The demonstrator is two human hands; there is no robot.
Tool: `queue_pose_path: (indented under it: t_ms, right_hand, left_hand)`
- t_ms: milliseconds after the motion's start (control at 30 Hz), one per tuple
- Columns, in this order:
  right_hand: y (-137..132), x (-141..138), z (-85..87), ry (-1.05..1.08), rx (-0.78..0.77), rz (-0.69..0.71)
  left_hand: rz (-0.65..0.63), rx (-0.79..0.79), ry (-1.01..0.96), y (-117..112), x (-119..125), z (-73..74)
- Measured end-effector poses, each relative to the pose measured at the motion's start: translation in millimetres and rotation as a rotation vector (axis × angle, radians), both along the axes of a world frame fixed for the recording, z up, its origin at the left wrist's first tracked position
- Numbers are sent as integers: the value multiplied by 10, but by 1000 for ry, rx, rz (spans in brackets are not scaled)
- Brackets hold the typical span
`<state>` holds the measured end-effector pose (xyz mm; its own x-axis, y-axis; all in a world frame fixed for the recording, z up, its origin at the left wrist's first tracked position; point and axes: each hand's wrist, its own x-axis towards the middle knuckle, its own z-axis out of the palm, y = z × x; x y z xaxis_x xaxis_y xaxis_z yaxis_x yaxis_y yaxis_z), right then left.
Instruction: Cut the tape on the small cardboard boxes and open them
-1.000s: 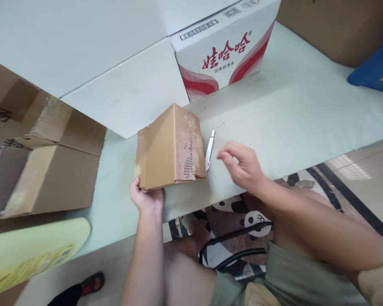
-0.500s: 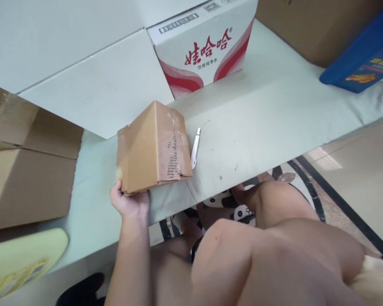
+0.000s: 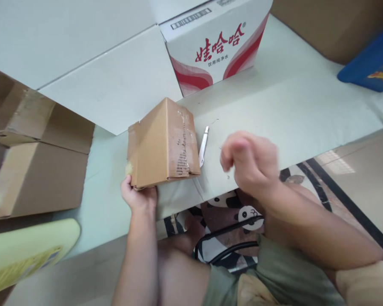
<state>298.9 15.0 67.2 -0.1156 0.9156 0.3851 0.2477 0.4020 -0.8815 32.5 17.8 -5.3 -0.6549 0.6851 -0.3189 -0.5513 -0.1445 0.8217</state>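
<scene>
My left hand (image 3: 139, 196) grips the near corner of a small brown cardboard box (image 3: 161, 142), which stands tilted on the pale green table (image 3: 290, 102). A white utility knife (image 3: 203, 145) lies on the table just right of the box. My right hand (image 3: 250, 163) hovers over the table edge to the right of the knife, not touching it. It is blurred by motion and its fingers look curled together; whether anything is in them I cannot make out.
A white carton with red lettering (image 3: 217, 42) stands at the back. Large white boxes (image 3: 92, 63) fill the back left. Opened brown cartons (image 3: 35, 161) lie at the left, with a yellow package (image 3: 25, 250) below them. A blue item (image 3: 370, 63) sits at the far right.
My right hand, below the table edge half a second ago, has come back up over the table beside the knife. The left hand keeps its hold on the box.
</scene>
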Motion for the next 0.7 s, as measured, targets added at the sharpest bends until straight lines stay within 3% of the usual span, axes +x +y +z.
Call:
queue_pose_path:
  t_ms: [100, 167, 267, 367, 533, 700]
  right_hand:
    - [406, -29, -448, -302, -153, -18]
    - [517, -61, -676, -598, -241, 49]
    - [495, -149, -783, -894, -174, 159]
    - [439, -226, -735, -1008, -154, 129]
    - [518, -137, -712, -891, -315, -34]
    - [584, -6, -666, -318, -356, -99]
  left_hand:
    - [-39, 30, 42, -15, -57, -64]
    - [-73, 47, 81, -23, -89, -103]
    - [-84, 43, 98, -31, -116, -134]
    - [-84, 33, 86, -41, -130, -142]
    - [-91, 30, 91, -55, -150, -146]
    - [-57, 5, 18, -42, -124, -98]
